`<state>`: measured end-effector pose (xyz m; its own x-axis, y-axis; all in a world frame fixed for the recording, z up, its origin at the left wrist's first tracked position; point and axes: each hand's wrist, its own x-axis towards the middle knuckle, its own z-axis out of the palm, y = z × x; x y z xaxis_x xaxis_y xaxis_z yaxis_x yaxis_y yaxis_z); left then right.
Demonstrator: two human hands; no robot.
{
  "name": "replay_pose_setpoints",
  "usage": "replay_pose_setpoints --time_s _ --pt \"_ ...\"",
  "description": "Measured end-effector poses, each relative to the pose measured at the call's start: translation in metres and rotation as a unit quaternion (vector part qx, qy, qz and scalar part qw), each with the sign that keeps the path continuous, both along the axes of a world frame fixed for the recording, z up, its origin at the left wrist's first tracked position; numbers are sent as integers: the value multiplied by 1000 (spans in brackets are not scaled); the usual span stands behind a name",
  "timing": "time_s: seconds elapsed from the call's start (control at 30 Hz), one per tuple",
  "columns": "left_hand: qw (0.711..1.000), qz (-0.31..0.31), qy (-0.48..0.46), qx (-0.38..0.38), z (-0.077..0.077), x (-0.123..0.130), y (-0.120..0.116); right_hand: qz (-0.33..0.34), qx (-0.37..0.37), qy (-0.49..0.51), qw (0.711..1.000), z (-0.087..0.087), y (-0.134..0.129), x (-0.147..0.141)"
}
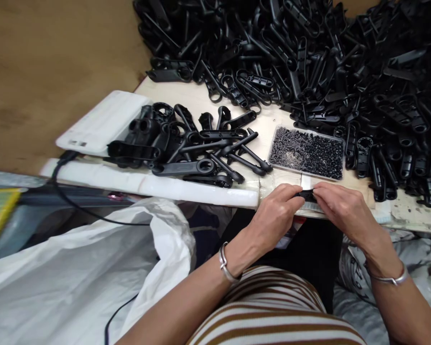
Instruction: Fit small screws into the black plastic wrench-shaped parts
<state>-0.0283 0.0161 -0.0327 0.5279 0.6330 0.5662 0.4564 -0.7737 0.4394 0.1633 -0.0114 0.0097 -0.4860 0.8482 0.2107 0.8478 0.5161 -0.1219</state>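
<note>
Between my two hands, at the table's front edge, is a small black plastic part (306, 195), mostly covered by my fingers. My left hand (278, 211) pinches its left end, and my right hand (341, 206) pinches the other end. Just beyond them lies a clear shallow box (307, 152) filled with tiny black and metallic-looking pieces. To the left is a loose group of black plastic arm-like parts (197, 143) with ring-shaped ends. Fine detail of the held part cannot be made out.
A large heap of similar black parts (258, 52) covers the back and right of the table. At left sit a white flat case (104, 120) and a white foam strip (147, 184). A black cable (89, 211) hangs over a white bag (93, 268) below the edge.
</note>
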Motion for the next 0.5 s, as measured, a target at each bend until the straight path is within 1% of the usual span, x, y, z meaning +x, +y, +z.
replay_pose_setpoints --time_s 0.17,0.23,0.3,0.4,0.5 --pt "1000 3 16 -5 0 -1 -2 -8 3 6 1000 -4 -2 1" --pt "1000 3 23 -10 0 -1 -2 -15 0 23 1000 -6 -3 3" --pt "1000 0 24 -16 0 -1 -2 -20 -10 63 998 -9 -3 6" --pt "999 -4 23 -27 0 -1 -2 -41 -21 149 988 -10 -6 10" --pt "999 -10 23 -33 1 -2 -3 -79 -3 199 977 -6 -11 17"
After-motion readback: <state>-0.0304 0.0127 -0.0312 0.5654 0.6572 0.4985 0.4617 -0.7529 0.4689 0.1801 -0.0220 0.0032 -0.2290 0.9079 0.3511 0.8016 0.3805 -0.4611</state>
